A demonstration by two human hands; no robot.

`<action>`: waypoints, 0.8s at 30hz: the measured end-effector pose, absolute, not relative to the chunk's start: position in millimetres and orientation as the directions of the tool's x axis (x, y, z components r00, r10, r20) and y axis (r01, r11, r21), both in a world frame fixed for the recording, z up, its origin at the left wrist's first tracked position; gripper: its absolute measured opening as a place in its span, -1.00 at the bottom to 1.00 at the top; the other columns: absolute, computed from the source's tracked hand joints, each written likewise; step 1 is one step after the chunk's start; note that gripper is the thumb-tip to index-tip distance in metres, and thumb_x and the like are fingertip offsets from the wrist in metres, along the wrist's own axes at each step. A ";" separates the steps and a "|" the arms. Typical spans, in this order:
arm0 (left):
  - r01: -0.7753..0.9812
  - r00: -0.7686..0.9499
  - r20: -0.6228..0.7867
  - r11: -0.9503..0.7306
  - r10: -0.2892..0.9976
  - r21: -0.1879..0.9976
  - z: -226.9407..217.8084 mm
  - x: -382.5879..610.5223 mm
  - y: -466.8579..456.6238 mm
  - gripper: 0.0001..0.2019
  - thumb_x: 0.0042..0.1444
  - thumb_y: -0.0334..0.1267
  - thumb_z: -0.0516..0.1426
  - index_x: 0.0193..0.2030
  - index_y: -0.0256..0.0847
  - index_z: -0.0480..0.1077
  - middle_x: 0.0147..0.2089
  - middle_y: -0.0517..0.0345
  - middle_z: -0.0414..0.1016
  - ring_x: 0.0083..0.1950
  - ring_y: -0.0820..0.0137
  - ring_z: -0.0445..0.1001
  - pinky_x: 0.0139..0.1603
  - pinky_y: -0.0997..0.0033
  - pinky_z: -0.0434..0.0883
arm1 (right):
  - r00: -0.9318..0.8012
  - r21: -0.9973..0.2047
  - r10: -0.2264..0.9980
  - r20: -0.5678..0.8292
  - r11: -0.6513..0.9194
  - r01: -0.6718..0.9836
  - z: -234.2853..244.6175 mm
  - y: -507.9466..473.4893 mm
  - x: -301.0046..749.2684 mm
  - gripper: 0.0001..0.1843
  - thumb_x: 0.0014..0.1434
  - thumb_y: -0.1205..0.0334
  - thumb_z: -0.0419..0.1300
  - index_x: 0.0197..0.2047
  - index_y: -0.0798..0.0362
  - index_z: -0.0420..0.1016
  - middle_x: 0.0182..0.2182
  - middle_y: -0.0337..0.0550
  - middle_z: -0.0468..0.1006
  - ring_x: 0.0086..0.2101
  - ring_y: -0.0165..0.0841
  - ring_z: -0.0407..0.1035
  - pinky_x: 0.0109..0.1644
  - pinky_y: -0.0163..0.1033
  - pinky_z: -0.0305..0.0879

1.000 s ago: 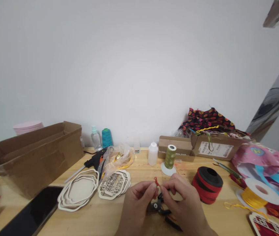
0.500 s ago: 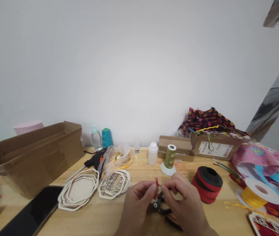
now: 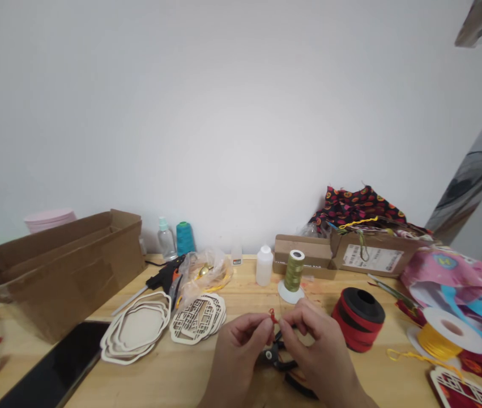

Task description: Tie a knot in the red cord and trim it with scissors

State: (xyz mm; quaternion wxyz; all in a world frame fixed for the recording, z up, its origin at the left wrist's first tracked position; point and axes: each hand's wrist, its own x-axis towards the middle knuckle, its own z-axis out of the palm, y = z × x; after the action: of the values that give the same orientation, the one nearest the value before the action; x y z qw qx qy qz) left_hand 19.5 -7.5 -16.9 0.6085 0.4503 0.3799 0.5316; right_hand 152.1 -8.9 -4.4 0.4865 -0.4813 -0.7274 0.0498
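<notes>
Both my hands meet low in the middle of the view, over the wooden table (image 3: 164,374). My left hand (image 3: 236,357) pinches a small red knotted cord (image 3: 271,314) between thumb and fingers. My right hand (image 3: 321,354) is closed in a pinch right beside it, fingertips at the same red cord. Under my hands lie black pliers (image 3: 277,357) on the table, partly hidden.
Wooden cut-out frames (image 3: 136,328) and lattice pieces (image 3: 198,320) lie left of my hands, with a glue gun (image 3: 166,276), a dark phone (image 3: 49,371) and a long cardboard box (image 3: 54,266). A green thread spool (image 3: 294,272), red-black spool (image 3: 357,317), yellow cord reel (image 3: 444,334) and small boxes stand right.
Almost nothing has changed. My hands stay pinched on the red cord, with only slight shifts of the fingers.
</notes>
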 end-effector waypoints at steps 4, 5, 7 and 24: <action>-0.284 0.144 0.044 -0.001 0.989 0.959 -17.0 18.6 -7.5 -0.84 -0.05 -0.22 0.16 -0.47 -0.29 0.47 -0.54 0.21 0.40 -0.42 0.46 0.28 -0.35 0.49 0.24 | -0.070 -0.546 0.751 0.657 0.537 0.643 -4.7 -8.1 150.8 -0.78 0.01 0.31 0.09 -0.64 0.07 0.30 -0.68 -0.33 0.18 -0.62 -0.46 0.16 -0.55 -0.36 0.07; -0.287 0.141 0.044 -0.002 0.989 0.958 -17.0 18.7 -7.4 -0.84 -0.05 -0.23 0.17 -0.48 -0.30 0.47 -0.54 0.21 0.40 -0.42 0.46 0.28 -0.34 0.48 0.24 | -0.071 -0.544 0.749 0.658 0.539 0.643 -4.6 -7.9 150.4 -0.78 0.01 0.31 0.09 -0.64 0.07 0.30 -0.68 -0.33 0.18 -0.62 -0.46 0.16 -0.55 -0.36 0.07; -0.307 0.136 0.033 0.010 0.990 0.952 -17.0 19.3 -7.1 -0.83 -0.05 -0.23 0.16 -0.49 -0.30 0.46 -0.54 0.21 0.38 -0.41 0.47 0.27 -0.34 0.48 0.23 | -0.070 -0.546 0.750 0.658 0.538 0.642 -4.5 -7.8 149.9 -0.78 0.01 0.31 0.09 -0.65 0.07 0.30 -0.68 -0.33 0.17 -0.63 -0.46 0.16 -0.55 -0.37 0.07; -0.368 0.189 -0.029 0.098 0.981 0.925 -11.9 23.6 -8.1 -0.82 -0.09 -0.20 0.20 -0.49 -0.32 0.45 -0.69 0.27 0.36 -0.64 0.60 0.27 -0.59 0.63 0.22 | -0.213 -0.315 0.521 0.827 0.742 0.591 -0.6 -12.0 153.0 -0.90 0.01 0.42 0.13 -0.46 0.06 0.43 -0.65 -0.24 0.33 -0.58 -0.42 0.19 -0.53 -0.33 0.08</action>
State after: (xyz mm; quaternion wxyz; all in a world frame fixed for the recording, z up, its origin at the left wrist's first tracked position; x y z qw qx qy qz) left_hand 23.6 -8.1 -11.9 0.6457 0.4217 0.3636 0.5226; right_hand 153.0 -12.0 -0.6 0.5157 -0.3574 -0.7779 -0.0341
